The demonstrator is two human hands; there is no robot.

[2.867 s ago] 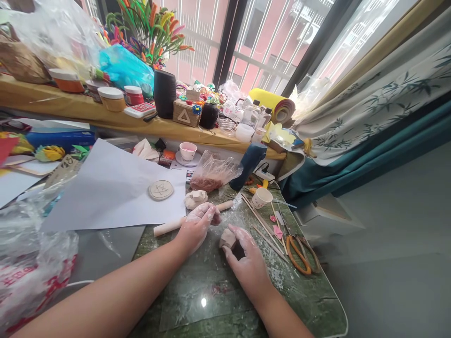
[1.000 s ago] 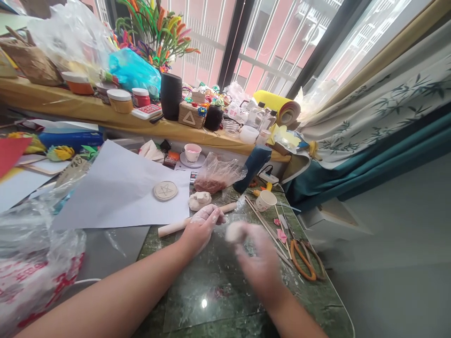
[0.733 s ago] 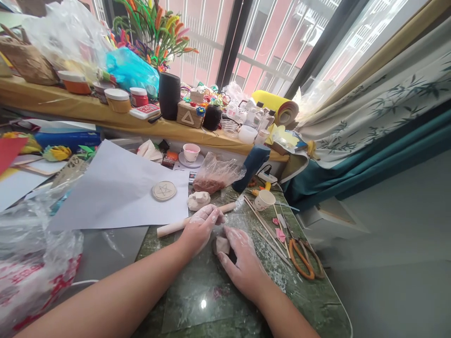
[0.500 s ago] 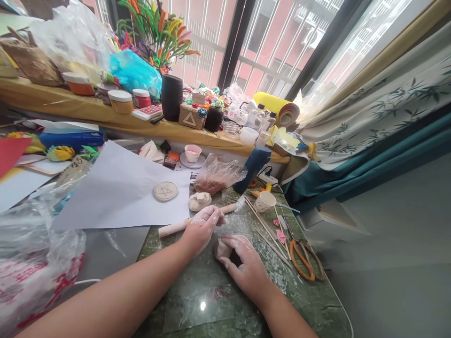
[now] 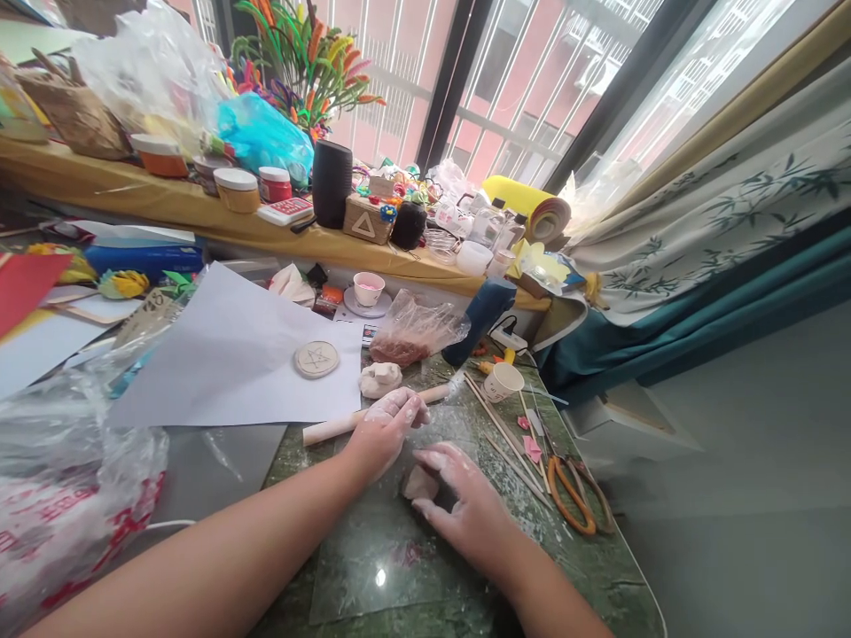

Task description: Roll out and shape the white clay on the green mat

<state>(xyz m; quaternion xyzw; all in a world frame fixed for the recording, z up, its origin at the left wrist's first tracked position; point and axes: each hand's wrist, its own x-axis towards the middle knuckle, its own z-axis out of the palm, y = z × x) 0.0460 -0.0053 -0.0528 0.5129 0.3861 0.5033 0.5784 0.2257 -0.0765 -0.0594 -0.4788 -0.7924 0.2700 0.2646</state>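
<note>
My left hand (image 5: 392, 427), dusted white, has its fingers curled together; whatever they might hold is hidden. It is in front of a wooden rolling pin (image 5: 331, 429), and whether they touch I cannot tell. My right hand (image 5: 469, 501), also powdery, curves its thumb and fingers around a small greyish block of clay (image 5: 420, 484) above the clear sheet (image 5: 372, 540) on the table. Behind the rolling pin sits a larger pale lump of clay (image 5: 381, 379). A round disc with a star drawn on it (image 5: 316, 359) lies on the white paper (image 5: 219, 372).
Orange-handled scissors (image 5: 570, 496) and thin wooden sticks (image 5: 495, 412) lie at the right, near a paper cup (image 5: 503, 381). A bag of brown material (image 5: 416, 332) and a dark blue object (image 5: 480, 321) stand behind. Jars (image 5: 237, 191) line the shelf.
My right fingers have shifted on the block of clay, showing more of its face. My left hand stays nearly where it was, still curled. The view has shifted slightly.
</note>
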